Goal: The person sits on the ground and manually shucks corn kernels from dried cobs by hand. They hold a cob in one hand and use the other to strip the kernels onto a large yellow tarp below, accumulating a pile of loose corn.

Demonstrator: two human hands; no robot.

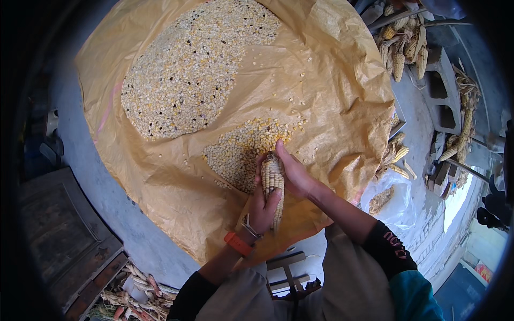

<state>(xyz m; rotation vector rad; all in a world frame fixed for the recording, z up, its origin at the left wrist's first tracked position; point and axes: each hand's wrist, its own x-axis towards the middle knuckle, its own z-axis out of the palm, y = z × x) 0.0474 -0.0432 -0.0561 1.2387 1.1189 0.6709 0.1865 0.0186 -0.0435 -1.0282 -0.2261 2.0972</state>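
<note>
My left hand (263, 206), with an orange band and a bracelet at the wrist, grips a pale ear of maize (274, 180) from its left side. The ear points away from me, its lower end near my lap. Around its upper right side lies my right hand (295, 172), thumb extended by the tip; its fingers are partly hidden. Under and beyond the hands a small pile of white and yellow maize kernels (241, 148) rests on a tan woven plastic sheet (321, 104). A larger heap of kernels (180, 80), dotted with dark ones, spreads at the upper left.
Husked maize ears (401, 60) hang at the upper right near a concrete block (441, 92). A clear plastic bag (389, 198) lies right of the sheet. Cobs and husks (136, 297) are at lower left, beside a dark wooden piece of furniture (64, 236).
</note>
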